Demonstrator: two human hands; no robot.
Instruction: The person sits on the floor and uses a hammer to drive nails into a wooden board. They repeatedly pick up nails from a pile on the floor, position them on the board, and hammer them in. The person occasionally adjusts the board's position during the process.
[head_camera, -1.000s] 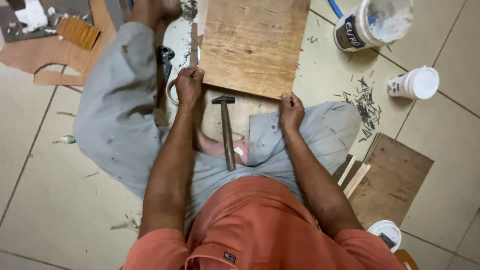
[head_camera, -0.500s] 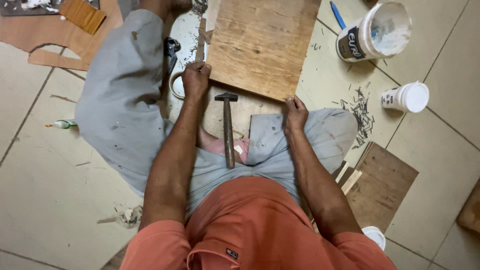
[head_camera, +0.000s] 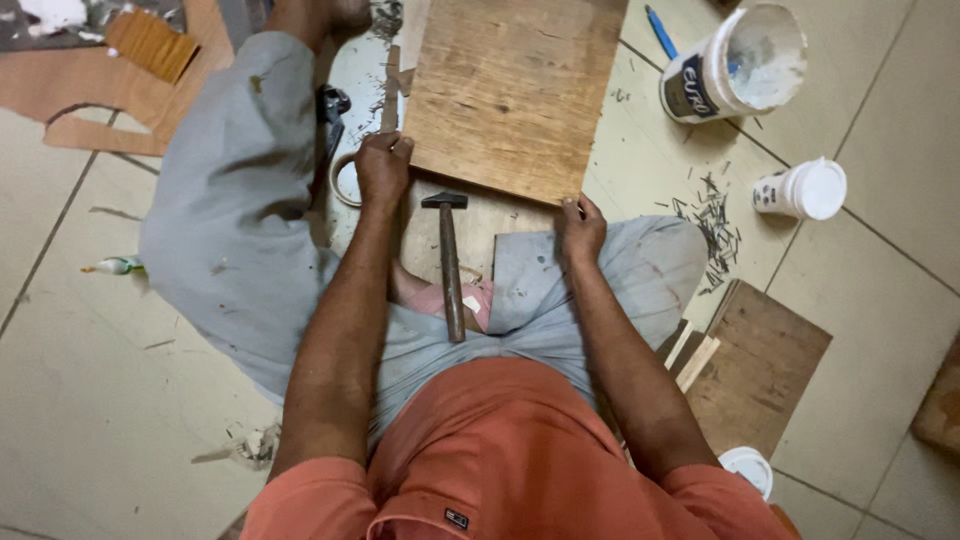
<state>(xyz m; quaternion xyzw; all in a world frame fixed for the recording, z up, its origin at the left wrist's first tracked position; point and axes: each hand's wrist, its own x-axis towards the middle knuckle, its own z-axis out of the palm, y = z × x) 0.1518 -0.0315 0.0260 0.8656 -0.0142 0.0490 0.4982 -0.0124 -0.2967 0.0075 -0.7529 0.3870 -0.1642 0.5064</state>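
While the board (head_camera: 510, 95) lies flat on the floor before the knees, left hand (head_camera: 383, 168) and right hand (head_camera: 579, 226) grasp its near corners; hammer (head_camera: 449, 262) rests between them.

Square brown plywood board (head_camera: 512, 95) flat on the floor, near edge gripped at both corners

You get soft, even, fairly dim indoor light with a warm yellowish cast over the tiled floor (head_camera: 90, 400). Shadows are faint and diffuse; the darkest lie under the plywood board (head_camera: 515, 90) near its lower edge and beside the hammer (head_camera: 448, 260). The white lid of the small cup (head_camera: 818, 189) is brightest, nearly blown out. Focus holds sharp in the middle; your corners soften and bend slightly.
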